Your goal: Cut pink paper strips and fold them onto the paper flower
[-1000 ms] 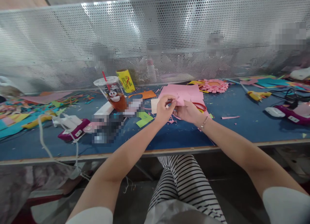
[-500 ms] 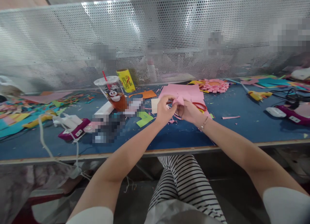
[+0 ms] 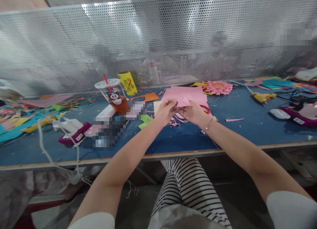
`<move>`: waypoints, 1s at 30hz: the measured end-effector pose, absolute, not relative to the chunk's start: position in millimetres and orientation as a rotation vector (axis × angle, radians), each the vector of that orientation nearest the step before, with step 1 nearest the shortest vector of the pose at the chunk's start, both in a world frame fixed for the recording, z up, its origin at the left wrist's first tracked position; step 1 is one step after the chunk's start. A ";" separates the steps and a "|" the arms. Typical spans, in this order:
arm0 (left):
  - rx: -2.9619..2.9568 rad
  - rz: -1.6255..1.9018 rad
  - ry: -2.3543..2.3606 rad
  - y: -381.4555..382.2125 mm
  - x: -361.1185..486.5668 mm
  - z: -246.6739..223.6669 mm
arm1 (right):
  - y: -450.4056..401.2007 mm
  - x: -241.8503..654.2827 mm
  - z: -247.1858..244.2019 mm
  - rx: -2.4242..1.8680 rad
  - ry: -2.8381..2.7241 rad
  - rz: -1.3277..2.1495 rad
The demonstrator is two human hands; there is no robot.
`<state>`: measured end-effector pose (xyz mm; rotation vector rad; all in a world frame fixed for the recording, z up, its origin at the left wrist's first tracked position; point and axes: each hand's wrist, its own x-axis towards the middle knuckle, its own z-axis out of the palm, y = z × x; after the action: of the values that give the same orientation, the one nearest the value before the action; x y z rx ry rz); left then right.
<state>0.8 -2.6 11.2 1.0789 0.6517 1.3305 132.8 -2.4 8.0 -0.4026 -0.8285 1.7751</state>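
Observation:
Between my two hands is a small folded piece of pink paper (image 3: 183, 102). My left hand (image 3: 167, 111) pinches its left edge with thumb and fingers. On the other side, my right hand (image 3: 194, 113) has its fingers closed on the paper's right part. Behind them a larger pink sheet (image 3: 198, 91) lies on the blue table. Red-handled scissors (image 3: 206, 109) rest just right of my right hand, partly hidden by it. Thin pink paper scraps (image 3: 175, 120) lie under my hands. A cream piece of paper (image 3: 157, 106) is beside my left hand.
To the left stand a plastic drink cup (image 3: 113, 97) with a red straw and a yellow box (image 3: 128, 83). A pink fringed paper flower (image 3: 219, 87) lies at the back. Yellow glue guns (image 3: 264, 97) and purple power strips (image 3: 300, 118) lie at both sides. A perforated metal screen (image 3: 173, 31) borders the back.
My left hand has turned, its fingers drawing together lower on the paper's left edge. The pink piece now looks flatter and wider between my hands.

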 end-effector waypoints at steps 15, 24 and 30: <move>0.939 1.108 0.558 -9.4 -2.3 19.8 | -5.9 134.2 12.4 -0.396 -0.822 1.850; 0.934 1.192 0.470 -21.1 2.9 24.1 | -6.9 136.6 9.4 -0.240 -0.857 1.848; 0.973 1.161 0.459 -25.1 2.3 28.2 | -8.6 138.0 11.4 -0.248 -0.914 1.840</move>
<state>2.3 -25.1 28.2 0.9734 0.4593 1.1614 138.0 -8.6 11.4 -0.2479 -0.9140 1.8403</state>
